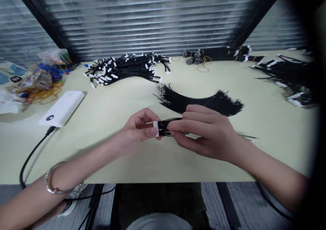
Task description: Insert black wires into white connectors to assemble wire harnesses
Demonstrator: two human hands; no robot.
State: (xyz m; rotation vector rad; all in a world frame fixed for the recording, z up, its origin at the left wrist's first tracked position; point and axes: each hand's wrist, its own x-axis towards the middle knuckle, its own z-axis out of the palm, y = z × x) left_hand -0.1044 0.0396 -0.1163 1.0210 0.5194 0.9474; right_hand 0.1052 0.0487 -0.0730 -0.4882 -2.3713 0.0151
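Observation:
A white wire connector (156, 129) is pinched between the thumb and fingers of my left hand (142, 126). Several thin black wires (165, 127) run out of its right side and pass under my right hand (203, 130). That hand's thumb and index finger close on a wire close to the connector; the exact tip is hidden by the fingers. Loose wire ends (248, 136) stick out to the right beyond my right wrist. Just behind my hands lies a curved bundle of loose black wires (198, 99) with bare metal tips at its left end.
Black cables with white connectors (127, 69) are heaped at the back; more cables (290, 74) lie at the right. Tied wire bundles (221, 53) and rubber bands (203, 69) sit along the back edge. A white power bank (62, 108) and plastic bags (40, 79) are at the left.

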